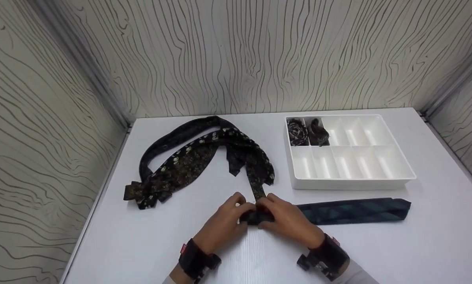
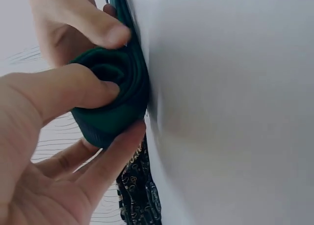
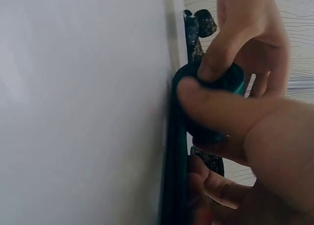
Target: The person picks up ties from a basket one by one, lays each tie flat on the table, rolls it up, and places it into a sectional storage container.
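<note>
A dark green necktie (image 1: 354, 211) lies lengthwise near the front of the table, its left end wound into a roll (image 2: 110, 122). My left hand (image 1: 222, 225) grips this roll, thumb on its coiled side and fingers underneath. From the other side, my right hand (image 1: 289, 221) pinches the same roll, its thumb (image 3: 211, 105) over the coil. The flat length with the pointed end runs out to the right past my right hand. Just behind the hands, the narrow end of a dark floral necktie (image 1: 256, 185) reaches close to the roll.
Several dark patterned neckties (image 1: 192, 157) lie in a loose arc at the back left. At the back right stands a white divided tray (image 1: 350, 184); two rolled neckties, one coiled (image 1: 297, 132) and one looser (image 1: 318, 132), fill its back-left compartments. Patterned walls (image 1: 236, 59) enclose the table.
</note>
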The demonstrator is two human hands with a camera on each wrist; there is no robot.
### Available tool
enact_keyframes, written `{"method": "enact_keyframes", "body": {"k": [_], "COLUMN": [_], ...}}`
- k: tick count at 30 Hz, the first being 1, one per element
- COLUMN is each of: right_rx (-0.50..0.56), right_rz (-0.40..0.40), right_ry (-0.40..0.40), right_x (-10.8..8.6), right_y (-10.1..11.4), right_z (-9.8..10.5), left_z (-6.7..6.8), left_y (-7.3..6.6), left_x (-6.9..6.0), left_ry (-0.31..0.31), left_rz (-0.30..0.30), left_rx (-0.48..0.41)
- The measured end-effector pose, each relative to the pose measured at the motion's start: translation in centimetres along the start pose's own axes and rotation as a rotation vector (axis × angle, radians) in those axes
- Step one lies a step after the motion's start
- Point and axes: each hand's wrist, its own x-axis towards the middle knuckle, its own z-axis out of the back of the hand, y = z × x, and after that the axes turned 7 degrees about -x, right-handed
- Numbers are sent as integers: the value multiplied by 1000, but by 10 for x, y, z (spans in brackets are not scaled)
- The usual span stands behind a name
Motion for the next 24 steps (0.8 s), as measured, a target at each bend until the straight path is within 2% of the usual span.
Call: {"method": "enact_keyframes", "body": {"k": [3,9,13,18,20,24], "right_rx": [-26,-162,-181,-119,-94,-100], "right_rz": [5,43,45,61,65,44], "right_ry": [-43,-138,-136,-95,-92,-101], "right_x": [1,0,0,2,3,4], "right_y": [-1,-3,-4,2,6,9], "right_z": [-1,-1,1,5,3,-1], "left_z": [1,3,2,-1,-3,-4], "left_y": [-1,-3,-3,-6,-8,-11], "left_x": [0,-1,0,2,3,5], "left_ry": [3,15,3,-43,-46,-24], "left_rz": [15,49,47,-51,-68,-29], "left_rx": [6,45,57,121,140,106]}}
